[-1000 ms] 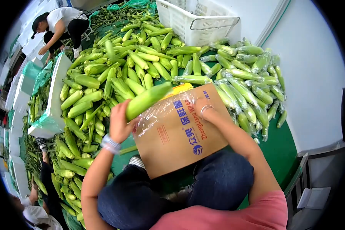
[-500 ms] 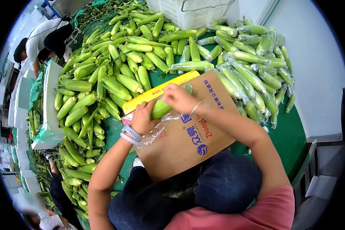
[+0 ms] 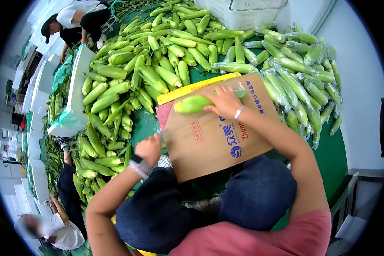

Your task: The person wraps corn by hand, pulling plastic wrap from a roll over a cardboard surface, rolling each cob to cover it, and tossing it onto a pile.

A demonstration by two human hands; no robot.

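An ear of corn [image 3: 191, 105] in green husk lies across the flat brown cardboard [image 3: 209, 147] resting over my knees. My right hand [image 3: 225, 101] is wrapped over the upper right part of that ear. Its far tip, beyond my fingers, looks glossy, as if under clear plastic. My left hand [image 3: 149, 149] is a fist to the lower left, apart from the corn and just off the cardboard's left edge. What it grips, if anything, is hidden. A yellow strip [image 3: 196, 88] runs along the cardboard's far edge.
A large heap of unwrapped corn [image 3: 115, 89] spreads left and ahead. Plastic-wrapped corn [image 3: 294, 77] is piled at right by the wall. A white crate [image 3: 247, 15] stands behind. White foam boxes [image 3: 79, 85] line the left, where two people work.
My left hand has left the ear and moved down and left, closing into a fist. My right hand has come down onto the corn. The view has shifted, so the scene sits further right.
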